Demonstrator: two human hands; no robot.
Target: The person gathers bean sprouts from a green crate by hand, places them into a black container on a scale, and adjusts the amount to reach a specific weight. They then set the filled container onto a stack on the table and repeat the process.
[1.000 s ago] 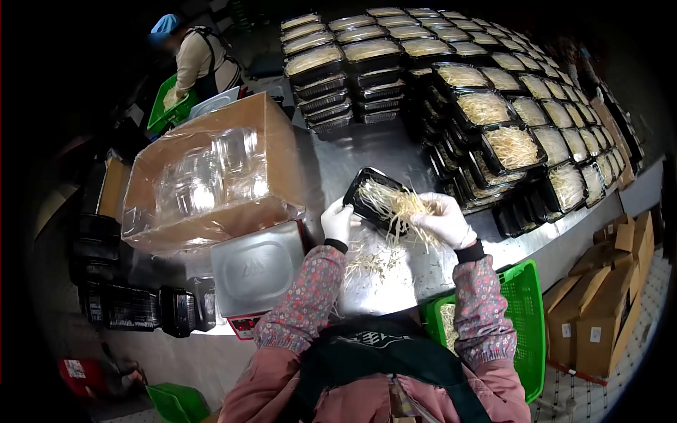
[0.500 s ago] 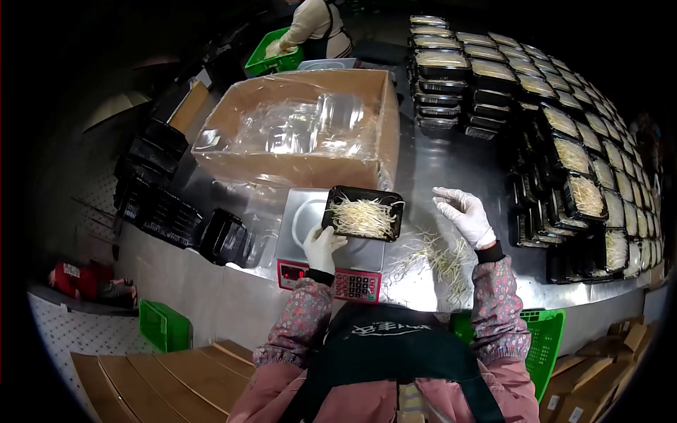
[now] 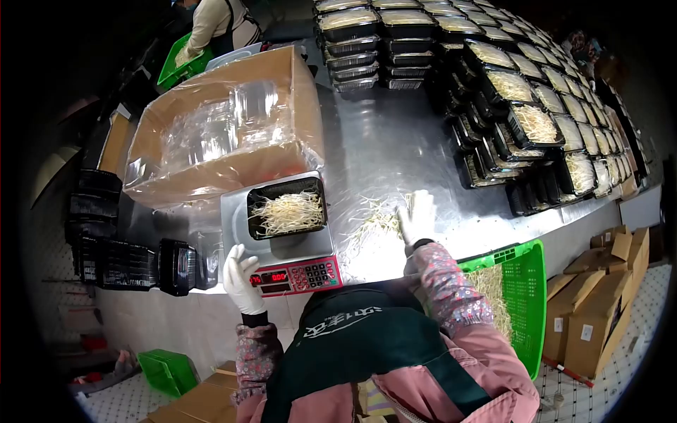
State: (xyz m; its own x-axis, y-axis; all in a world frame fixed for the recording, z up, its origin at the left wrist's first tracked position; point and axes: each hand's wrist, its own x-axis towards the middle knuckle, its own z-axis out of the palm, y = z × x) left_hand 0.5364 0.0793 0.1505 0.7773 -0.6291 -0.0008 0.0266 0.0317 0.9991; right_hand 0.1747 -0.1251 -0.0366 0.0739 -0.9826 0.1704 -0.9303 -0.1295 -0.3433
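A black plastic tray of bean sprouts [image 3: 288,213] rests on the plate of a red electronic scale [image 3: 300,276], whose display is lit. My left hand [image 3: 243,279], in a white glove, is off the tray with its fingers apart, beside the scale's front left corner. On the steel table to the right lies a loose pile of bean sprouts [image 3: 375,220]. My right hand [image 3: 419,216], also gloved, is at the right edge of this pile, fingers stretched out and palm toward the sprouts. Whether it presses on any strands is hard to see.
A cardboard box of clear plastic lids [image 3: 303,113] stands behind the scale. Filled trays [image 3: 511,86] are stacked at the right, black trays [image 3: 118,264] at the left. A green crate [image 3: 525,303] with sprouts sits below the table edge. A co-worker [image 3: 215,28] reaches into another crate.
The view has turned to the right. My left hand has let go of the tray and drawn back toward me. My right hand has come down beside the loose sprouts, its fingers straightened.
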